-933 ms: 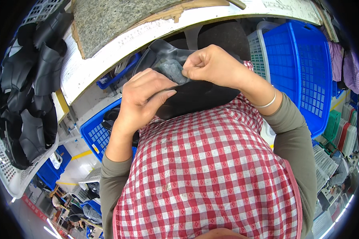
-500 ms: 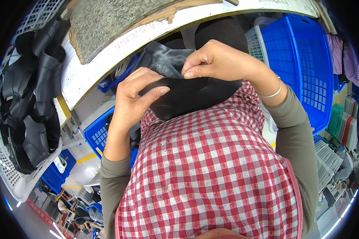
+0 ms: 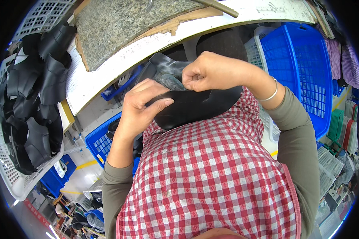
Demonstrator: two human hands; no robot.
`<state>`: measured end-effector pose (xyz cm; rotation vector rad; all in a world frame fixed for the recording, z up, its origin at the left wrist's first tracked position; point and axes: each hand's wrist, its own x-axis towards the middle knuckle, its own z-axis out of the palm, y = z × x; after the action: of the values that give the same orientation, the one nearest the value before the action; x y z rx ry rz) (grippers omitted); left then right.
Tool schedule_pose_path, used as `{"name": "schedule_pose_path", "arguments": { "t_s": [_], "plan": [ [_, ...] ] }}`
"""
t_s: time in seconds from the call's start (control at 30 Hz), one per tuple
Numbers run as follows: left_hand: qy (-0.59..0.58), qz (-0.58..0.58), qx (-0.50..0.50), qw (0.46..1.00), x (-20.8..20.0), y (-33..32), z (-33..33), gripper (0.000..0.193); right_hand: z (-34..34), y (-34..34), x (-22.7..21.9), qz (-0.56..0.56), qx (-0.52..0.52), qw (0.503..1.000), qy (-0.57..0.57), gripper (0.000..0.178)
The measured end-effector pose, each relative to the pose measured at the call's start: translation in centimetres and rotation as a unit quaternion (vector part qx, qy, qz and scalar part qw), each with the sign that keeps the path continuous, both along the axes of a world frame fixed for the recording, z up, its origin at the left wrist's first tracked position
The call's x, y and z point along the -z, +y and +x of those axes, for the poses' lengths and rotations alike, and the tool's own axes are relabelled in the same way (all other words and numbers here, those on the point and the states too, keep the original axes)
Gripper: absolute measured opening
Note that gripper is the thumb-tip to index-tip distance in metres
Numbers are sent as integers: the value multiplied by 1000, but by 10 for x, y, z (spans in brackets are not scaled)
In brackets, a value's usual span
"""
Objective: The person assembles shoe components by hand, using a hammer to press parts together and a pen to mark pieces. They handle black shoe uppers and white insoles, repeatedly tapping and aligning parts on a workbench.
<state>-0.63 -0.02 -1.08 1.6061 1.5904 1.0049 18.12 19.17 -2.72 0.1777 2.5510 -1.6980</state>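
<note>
Curled right grip in tighter at the upper edge of the black piece over the last half second; kept left grip clamped on its left end, thumb on top. Reads as work on one stretch of edge, nothing let go. Can't tell whether right is clamped on the edge or just closed beside it, fingertips mostly hidden. Holding piece against front of checked apron, short of counter, showing a greyish patch just past the edge. Counting two grips, one held piece, one apron, one stone slab, one rod, several black parts in white basket at left, three or more blue crates.
</note>
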Motion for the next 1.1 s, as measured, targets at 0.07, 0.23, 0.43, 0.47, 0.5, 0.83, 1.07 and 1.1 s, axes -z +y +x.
{"name": "schedule_pose_path", "arguments": {
  "t_s": [0.07, 0.23, 0.43, 0.47, 0.5, 0.83, 1.07, 1.1],
  "plan": [
    [27, 23, 6, 999, 1, 0, 3, 16, -1, -7, 3, 32, 39, 999, 4, 13],
    [133, 71, 52, 987, 3, -2, 8, 18, 7, -20, 17, 11, 108, 993, -34, 14],
    [-28, -95, -24, 995, 5, 0, -14, 13, 17, -38, 32, -136, 165, 977, -7, 42],
    [-66, -95, -12, 993, 7, 2, -19, 18, 16, -44, 34, -105, 166, 980, 13, 40],
    [-104, -95, -1, 990, 6, 5, -27, 24, 15, -51, 36, -66, 191, 978, 40, 38],
    [-177, -195, 98, 960, 4, 46, -60, 23, 4, -65, 31, 43, 219, 972, 70, 31],
    [-212, -240, 131, 938, -2, 54, -63, 19, -5, -73, 23, 71, 249, 963, 76, 27],
    [-214, -246, 127, 937, -2, 53, -64, 20, -7, -74, 23, 79, 254, 961, 81, 27]
  ]
}}
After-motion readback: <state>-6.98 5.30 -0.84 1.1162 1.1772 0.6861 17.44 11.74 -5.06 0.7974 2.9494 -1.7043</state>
